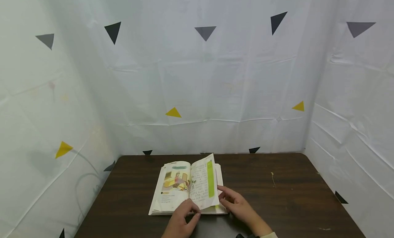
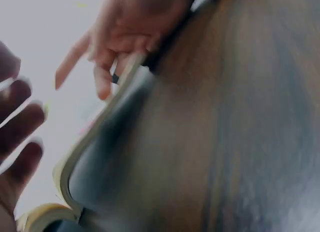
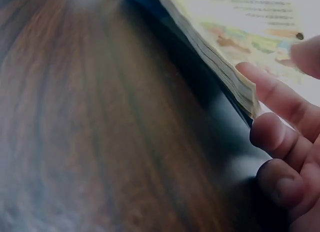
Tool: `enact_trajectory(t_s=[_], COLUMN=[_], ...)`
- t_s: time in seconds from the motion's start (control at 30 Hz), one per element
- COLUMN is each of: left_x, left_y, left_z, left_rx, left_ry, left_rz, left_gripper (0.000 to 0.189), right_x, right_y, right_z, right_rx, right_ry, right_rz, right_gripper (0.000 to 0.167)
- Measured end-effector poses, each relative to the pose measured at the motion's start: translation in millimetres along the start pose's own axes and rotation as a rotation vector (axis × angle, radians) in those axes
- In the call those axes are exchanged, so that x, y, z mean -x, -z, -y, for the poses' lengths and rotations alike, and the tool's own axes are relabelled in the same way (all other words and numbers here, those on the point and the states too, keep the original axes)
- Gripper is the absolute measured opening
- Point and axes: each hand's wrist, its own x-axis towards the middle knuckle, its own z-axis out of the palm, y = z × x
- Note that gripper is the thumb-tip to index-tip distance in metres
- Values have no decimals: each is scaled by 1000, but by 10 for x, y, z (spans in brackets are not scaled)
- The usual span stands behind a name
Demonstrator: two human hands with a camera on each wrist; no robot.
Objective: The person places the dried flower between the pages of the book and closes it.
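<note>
A picture book (image 1: 173,203) lies open on the dark wooden table. Its left page carries a coloured illustration, and a loose right-hand page (image 1: 201,183) with rows of text and a green strip stands tilted up from the pages below. My left hand (image 1: 183,219) is at the book's lower edge by the spine, fingers bent loosely over it. At the right edge, my right hand (image 1: 235,203) has its index fingertip beside the raised page's edge. The right wrist view shows its fingers (image 3: 287,99) spread around the book's corner (image 3: 250,99); the left wrist view is blurred.
The brown table (image 1: 277,197) extends to both sides of the book. A small dried stem-like bit (image 1: 273,179) lies to the right. White sheeting (image 1: 215,77) with black, grey and yellow triangles surrounds the table at the back and sides.
</note>
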Motion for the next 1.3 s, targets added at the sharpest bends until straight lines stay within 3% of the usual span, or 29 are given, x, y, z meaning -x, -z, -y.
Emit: enact_trajectory(t_s=[0.07, 0.13, 0.2, 0.23, 0.3, 0.43, 0.57, 0.7, 0.83, 0.9, 0.97, 1.03, 1.13, 1.27, 1.3], left_x=[0, -5, -19, -31, -58, -102, -107, -106, -104, -101, -69, -49, -28, -69, -78], left_y=[30, 55, 63, 69, 81, 140, 209, 241, 254, 242, 133, 64, 5, 131, 149], left_z=[-22, -51, -75, -87, -105, -115, -157, -203, -208, -175, 145, 370, 609, 233, 149], left_rx=[261, 554, 744, 788, 816, 781, 807, 782, 860, 909, 941, 960, 928, 816, 771], left_ry=[5, 75, 142, 172, 199, 203, 186, 180, 191, 168, 172, 191, 323, 441, 444], left_rz=[159, 375, 558, 628, 691, 682, 719, 700, 630, 580, 516, 449, 334, 172, 124], left_gripper=[12, 28, 42, 47, 54, 58, 66, 72, 75, 80, 81, 85, 88, 91, 90], right_x=[3, 6, 9, 9, 10, 4, -2, 0, -12, -21, -28, -32, -33, -33, -35], right_y=[-13, -24, -32, -34, -36, -30, -30, -38, -33, -28, -24, -23, -29, -40, -41], right_z=[-5, -7, -10, -10, -10, -19, -32, -33, -27, -19, -14, -13, -10, 7, 13], right_rx=[35, 59, 74, 77, 76, 58, 54, 60, 66, 72, 78, 78, 78, 96, 101], right_ry=[5, 6, 5, 5, 9, 9, -4, -27, -17, -16, -16, -18, -25, -49, -59], right_rz=[6, 4, 4, 7, 10, 28, 66, 78, 68, 61, 58, 58, 57, 46, 43], right_gripper=[50, 51, 50, 49, 50, 51, 53, 54, 54, 53, 53, 52, 50, 42, 40])
